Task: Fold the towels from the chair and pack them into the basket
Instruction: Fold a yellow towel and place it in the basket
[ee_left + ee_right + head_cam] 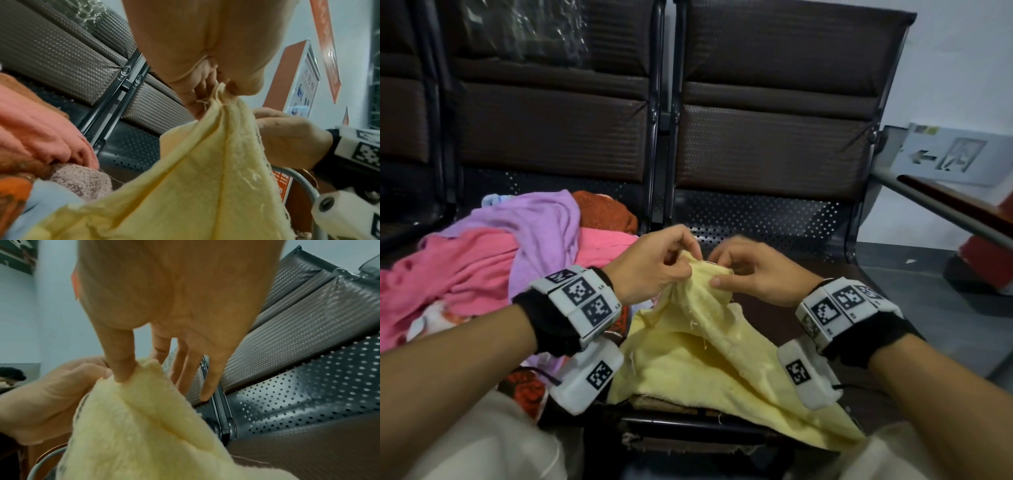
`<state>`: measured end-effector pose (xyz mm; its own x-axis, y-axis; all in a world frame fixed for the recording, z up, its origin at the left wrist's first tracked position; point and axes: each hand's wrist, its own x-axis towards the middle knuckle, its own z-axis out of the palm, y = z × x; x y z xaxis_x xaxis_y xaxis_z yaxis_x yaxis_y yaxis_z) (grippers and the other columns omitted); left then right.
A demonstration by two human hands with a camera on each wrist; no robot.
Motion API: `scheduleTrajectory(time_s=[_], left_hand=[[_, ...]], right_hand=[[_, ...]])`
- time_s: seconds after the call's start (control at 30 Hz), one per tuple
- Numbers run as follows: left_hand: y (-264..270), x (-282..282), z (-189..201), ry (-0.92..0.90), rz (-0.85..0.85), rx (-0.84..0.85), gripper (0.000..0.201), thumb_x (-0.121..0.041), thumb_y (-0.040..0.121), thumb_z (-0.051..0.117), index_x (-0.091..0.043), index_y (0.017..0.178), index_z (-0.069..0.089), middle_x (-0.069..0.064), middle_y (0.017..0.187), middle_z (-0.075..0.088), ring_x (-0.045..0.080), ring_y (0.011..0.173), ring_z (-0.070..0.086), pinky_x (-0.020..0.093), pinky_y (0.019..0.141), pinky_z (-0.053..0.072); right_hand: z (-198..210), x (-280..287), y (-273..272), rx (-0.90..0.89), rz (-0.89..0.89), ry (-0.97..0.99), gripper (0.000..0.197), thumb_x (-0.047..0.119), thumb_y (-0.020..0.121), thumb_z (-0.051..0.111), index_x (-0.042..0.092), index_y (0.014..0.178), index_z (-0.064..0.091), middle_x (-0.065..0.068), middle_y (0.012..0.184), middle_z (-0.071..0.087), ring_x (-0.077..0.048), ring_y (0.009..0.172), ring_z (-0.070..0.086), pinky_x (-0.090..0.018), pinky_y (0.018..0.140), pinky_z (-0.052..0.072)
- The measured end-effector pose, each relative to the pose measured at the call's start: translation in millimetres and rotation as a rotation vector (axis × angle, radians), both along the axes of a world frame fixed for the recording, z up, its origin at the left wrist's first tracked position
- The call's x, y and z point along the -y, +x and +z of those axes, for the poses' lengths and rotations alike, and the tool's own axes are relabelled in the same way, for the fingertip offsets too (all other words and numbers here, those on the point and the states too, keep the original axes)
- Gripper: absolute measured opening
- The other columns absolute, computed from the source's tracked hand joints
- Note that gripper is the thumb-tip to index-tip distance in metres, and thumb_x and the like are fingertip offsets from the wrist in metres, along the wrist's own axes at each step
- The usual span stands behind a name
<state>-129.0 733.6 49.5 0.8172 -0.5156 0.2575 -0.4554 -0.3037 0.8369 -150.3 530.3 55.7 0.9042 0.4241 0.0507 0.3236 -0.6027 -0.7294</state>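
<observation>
Pale yellow towel (709, 346) lifted, draping onto chair seat (774, 329).

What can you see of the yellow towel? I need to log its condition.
The yellow towel is pale terry cloth with frayed, thready edges. It is unfolded and rumpled, its top lifted into a peak and the rest draping onto the chair seat beside the pile of towels. The left hand and right hand each pinch its top edge, close together.

Dark padded seats (774, 144) on perforated metal, pale wall (962, 68) behind
</observation>
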Motion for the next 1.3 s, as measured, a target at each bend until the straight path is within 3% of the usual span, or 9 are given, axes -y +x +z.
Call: scheduleTrajectory(time_s=[0.2, 0.4, 0.47, 0.6, 0.73, 0.83, 0.93, 1.1, 1.3], left_hand=[[3, -11, 4, -0.065, 0.096, 0.080, 0.022, 0.003, 0.084, 0.051, -0.017, 0.085, 0.058, -0.001, 0.067, 0.054, 0.008, 0.055, 0.040, 0.022, 0.050, 0.034], [6, -22, 5, -0.019, 0.152, 0.217, 0.023, -0.002, 0.080, 0.052, -0.025, 0.082, 0.057, -0.008, 0.055, 0.047, 0.003, 0.048, 0.037, 0.019, 0.045, 0.031], [11, -27, 5, -0.017, 0.200, 0.261, 0.023, -0.003, 0.081, 0.052, -0.025, 0.083, 0.057, 0.005, 0.058, 0.051, 0.007, 0.048, 0.039, 0.024, 0.045, 0.033], [20, -34, 3, 0.032, 0.270, 0.355, 0.026, -0.002, 0.081, 0.052, -0.025, 0.092, 0.058, -0.003, 0.063, 0.055, 0.006, 0.051, 0.046, 0.014, 0.047, 0.035], [25, -35, 2, 0.104, 0.329, 0.397, 0.037, -0.003, 0.080, 0.055, -0.017, 0.113, 0.064, -0.010, 0.070, 0.058, -0.003, 0.061, 0.052, 0.004, 0.059, 0.037], [22, -31, 6, 0.129, 0.351, 0.410, 0.024, -0.005, 0.082, 0.055, -0.014, 0.101, 0.068, -0.003, 0.086, 0.066, 0.005, 0.077, 0.057, 0.018, 0.074, 0.043], [17, -25, 19, 0.103, 0.371, 0.370, 0.017, -0.008, 0.085, 0.053, -0.018, 0.089, 0.067, -0.009, 0.078, 0.063, 0.002, 0.071, 0.055, 0.013, 0.066, 0.038], [5, -24, 62, 0.021, 0.384, 0.321, 0.019, -0.012, 0.086, 0.050, -0.023, 0.085, 0.066, -0.012, 0.074, 0.063, 0.000, 0.068, 0.056, 0.013, 0.059, 0.041], [-15, -30, 128, -0.153, 0.338, 0.346, 0.020, -0.013, 0.087, 0.052, -0.028, 0.082, 0.065, -0.011, 0.074, 0.064, 0.008, 0.069, 0.057, 0.032, 0.069, 0.047]], right_hand=[[-1, 4, 2, -0.029, 0.104, -0.358, 0.024, 0.051, 0.079, 0.068, 0.027, 0.084, 0.069, 0.005, 0.082, 0.068, -0.006, 0.074, 0.061, -0.026, 0.068, 0.049], [5, 27, 10, 0.191, -0.040, -0.725, 0.029, 0.049, 0.080, 0.067, 0.029, 0.065, 0.051, 0.011, 0.081, 0.041, -0.011, 0.077, 0.045, -0.030, 0.067, 0.038], [8, 36, 10, 0.290, -0.136, -0.641, 0.019, 0.042, 0.080, 0.068, 0.028, 0.073, 0.058, 0.012, 0.082, 0.041, -0.011, 0.077, 0.047, -0.031, 0.070, 0.042], [8, 40, 5, 0.414, -0.209, -0.143, 0.003, 0.031, 0.084, 0.068, 0.030, 0.084, 0.065, 0.015, 0.084, 0.063, 0.000, 0.079, 0.061, -0.020, 0.073, 0.047], [7, 36, 6, 0.331, -0.206, 0.275, 0.034, 0.011, 0.081, 0.073, 0.030, 0.107, 0.062, 0.007, 0.081, 0.070, -0.007, 0.077, 0.067, -0.018, 0.069, 0.053], [11, 37, 5, 0.219, -0.266, 0.301, 0.044, 0.011, 0.074, 0.078, 0.022, 0.114, 0.064, 0.008, 0.079, 0.072, -0.005, 0.080, 0.069, -0.020, 0.073, 0.055], [20, 34, 0, 0.200, -0.299, 0.329, 0.011, 0.018, 0.074, 0.076, 0.022, 0.083, 0.071, 0.011, 0.075, 0.073, -0.003, 0.073, 0.068, -0.018, 0.067, 0.052], [66, 25, -11, 0.259, -0.402, 0.457, 0.010, 0.022, 0.083, 0.071, 0.013, 0.079, 0.069, 0.005, 0.068, 0.068, -0.006, 0.061, 0.062, -0.020, 0.053, 0.047], [140, 11, -35, 0.396, -0.408, 0.388, 0.014, 0.025, 0.085, 0.070, 0.013, 0.079, 0.067, -0.006, 0.077, 0.067, -0.015, 0.071, 0.060, -0.034, 0.066, 0.049]])
